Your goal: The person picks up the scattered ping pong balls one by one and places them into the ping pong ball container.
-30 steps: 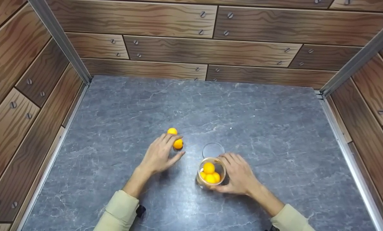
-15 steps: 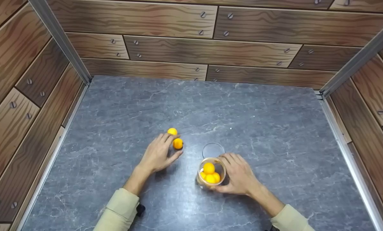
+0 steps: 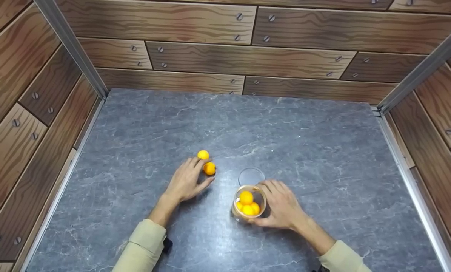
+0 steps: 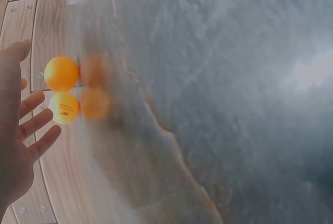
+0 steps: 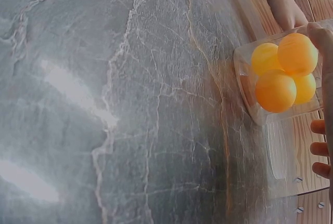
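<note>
Two orange ping-pong balls lie close together on the grey marbled tabletop in the head view, a far one [image 3: 203, 155] and a near one [image 3: 210, 168]. My left hand [image 3: 185, 179] hovers around their left side, thumb apart from the fingers. In the left wrist view, its spread fingers [image 4: 36, 125] come near the printed ball [image 4: 64, 108]; whether they touch is unclear. My right hand [image 3: 280, 204] grips a clear jar [image 3: 236, 211] by its right side. Several orange balls [image 5: 276, 90] are piled inside the jar, which has no lid on it.
A clear round lid [image 3: 251, 169] lies flat just behind the jar. Wood-patterned walls [image 3: 195, 60] bound the table at the back and both sides, with metal rails [image 3: 417, 200] along the side edges.
My left hand has drawn back slightly, and its thumb sits a bit farther from the near ball. My right hand, the jar and the balls stay in place.
</note>
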